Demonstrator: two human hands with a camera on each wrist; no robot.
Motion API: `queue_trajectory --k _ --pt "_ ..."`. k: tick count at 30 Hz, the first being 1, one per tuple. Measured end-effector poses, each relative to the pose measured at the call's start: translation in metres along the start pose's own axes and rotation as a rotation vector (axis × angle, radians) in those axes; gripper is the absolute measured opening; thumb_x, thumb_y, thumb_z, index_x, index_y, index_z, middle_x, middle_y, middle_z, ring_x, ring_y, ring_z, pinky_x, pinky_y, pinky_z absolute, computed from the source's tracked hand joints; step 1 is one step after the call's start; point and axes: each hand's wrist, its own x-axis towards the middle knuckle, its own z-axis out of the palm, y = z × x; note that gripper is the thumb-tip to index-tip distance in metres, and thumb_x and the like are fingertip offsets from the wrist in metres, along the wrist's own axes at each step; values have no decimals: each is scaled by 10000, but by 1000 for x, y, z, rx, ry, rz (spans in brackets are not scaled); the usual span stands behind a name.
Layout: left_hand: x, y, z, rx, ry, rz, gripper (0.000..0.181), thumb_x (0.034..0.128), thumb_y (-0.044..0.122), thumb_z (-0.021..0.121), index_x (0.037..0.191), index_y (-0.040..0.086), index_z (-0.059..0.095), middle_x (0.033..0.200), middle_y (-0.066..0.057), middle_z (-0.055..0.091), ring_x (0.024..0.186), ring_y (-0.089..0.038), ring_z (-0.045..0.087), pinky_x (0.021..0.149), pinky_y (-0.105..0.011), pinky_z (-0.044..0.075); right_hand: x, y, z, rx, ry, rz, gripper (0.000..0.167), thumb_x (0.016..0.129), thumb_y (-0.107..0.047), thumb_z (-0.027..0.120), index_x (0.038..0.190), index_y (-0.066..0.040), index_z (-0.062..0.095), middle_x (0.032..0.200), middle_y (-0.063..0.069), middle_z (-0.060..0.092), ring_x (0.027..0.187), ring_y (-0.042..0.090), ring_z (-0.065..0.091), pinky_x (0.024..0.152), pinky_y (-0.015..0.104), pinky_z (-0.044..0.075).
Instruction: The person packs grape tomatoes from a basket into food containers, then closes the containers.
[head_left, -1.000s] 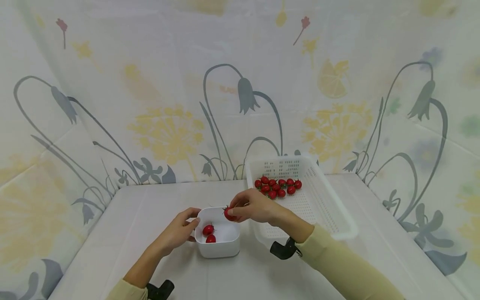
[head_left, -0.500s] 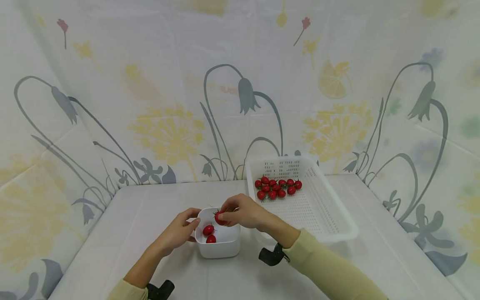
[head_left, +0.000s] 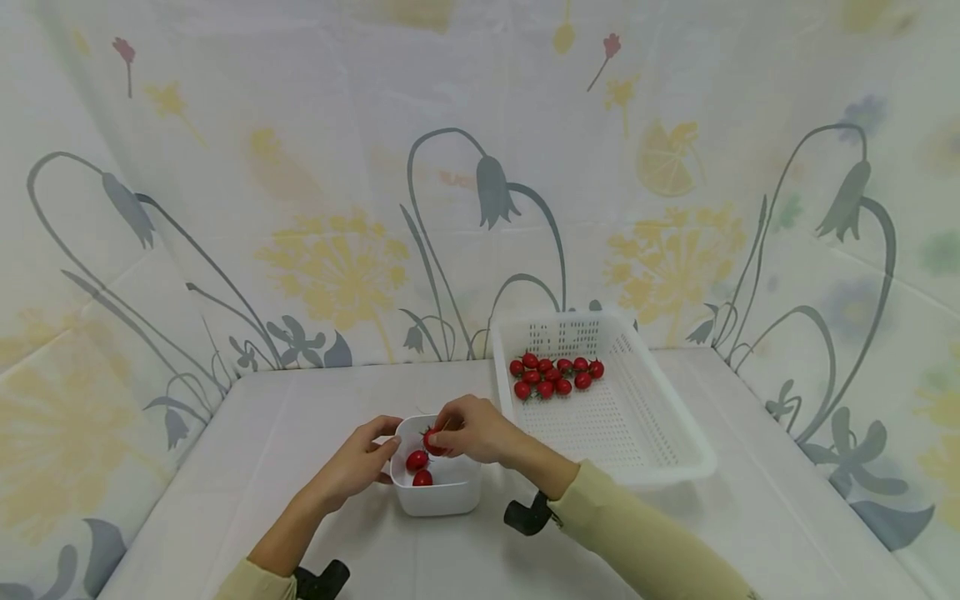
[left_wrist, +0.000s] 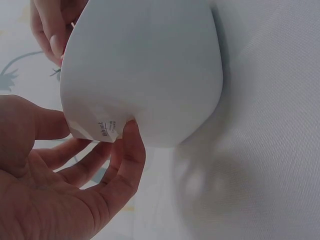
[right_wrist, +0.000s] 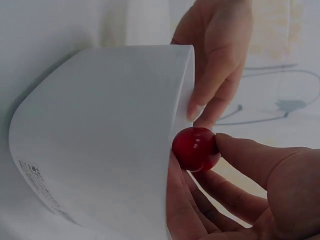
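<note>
A small white container stands on the table with two cherry tomatoes inside. My left hand grips its left side, thumb at the rim and fingers bent against the outer wall, as the left wrist view shows near a printed label. Between thumb and fingers, my right hand pinches another cherry tomato at the container's mouth. That tomato's green stem end points left in the head view, partly covered by my fingers.
Right of the container sits a large white perforated basket, its near left corner partly behind my right hand and arm. Several cherry tomatoes lie grouped toward its back left. A flower-printed curtain hangs behind the table.
My right hand has moved left and slightly down with the pinched cherry tomato, from the container's right rim to over its inside. The left hand and container have stayed put.
</note>
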Motion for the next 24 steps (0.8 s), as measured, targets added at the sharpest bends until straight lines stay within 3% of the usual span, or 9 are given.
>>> queue_trajectory --k 5,8,13,24 --pt "0 0 0 -6 -4 3 348 1064 81 501 1401 -10 509 1416 -242 514 1158 -428 614 783 -451 631 1 2 5 -19 6 6 112 955 -89 702 1013 7 698 889 61 701 757 186 689 784 454 630" --pt "0 0 0 -6 -2 3 344 1064 76 497 1397 -11 511 1412 -243 515 1156 -428 615 780 -449 632 2 1 8 -60 19 11 101 951 -94 706 996 -4 699 873 56 709 731 170 682 733 379 629" --pt "1 -1 0 -5 2 2 348 1063 73 495 1400 -16 509 1411 -245 516 1153 -426 617 777 -449 632 9 0 15 -204 65 15 85 932 -99 725 941 -17 707 800 40 700 684 129 632 605 242 546" --pt "0 -1 0 -8 -3 21 334 1062 67 495 1383 -22 520 1406 -248 524 1144 -426 624 771 -445 631 21 3 40 -452 126 -28 165 890 -97 757 762 -52 663 669 -5 640 617 97 541 586 228 474"
